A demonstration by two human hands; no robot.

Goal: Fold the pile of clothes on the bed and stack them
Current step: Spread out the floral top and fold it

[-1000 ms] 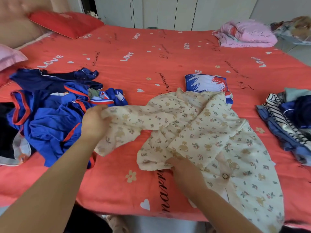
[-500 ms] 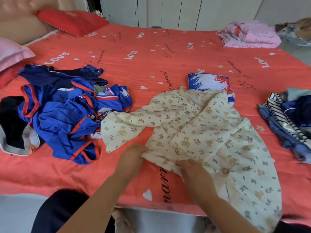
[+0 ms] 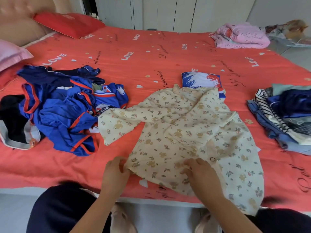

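Cream cotton, printed with little bears and sprigs, is bunched under both sets of fingers. The left fingers (image 3: 122, 163) are curled round the near-left hem and pinch it against the thumb. Those of the right hand (image 3: 200, 175) are bent down into the cloth just beside a snap button (image 3: 212, 159), gathering a small fold. The left hand (image 3: 116, 172) sits at the very edge of the fabric, near the right hand, with only a stretch of hem between them.

From there the cream garment (image 3: 185, 128) spreads away across the near middle of the bed (image 3: 143, 52). One sleeve is flung out left, its cuff touching the unfolded pile of blue clothes (image 3: 67, 115), and its right side hangs over the near edge of the mattress. Its far end overlaps a folded blue and white piece (image 3: 200, 79). Well off to the right lies a stack of folded clothes (image 3: 286, 118), striped and blue.

The coral sheet has LOVE printed on it. At the far right corner sits a pink bundle (image 3: 240, 36). At the far left lie a red pillow (image 3: 69, 24) and a pink pillow (image 3: 11, 52).
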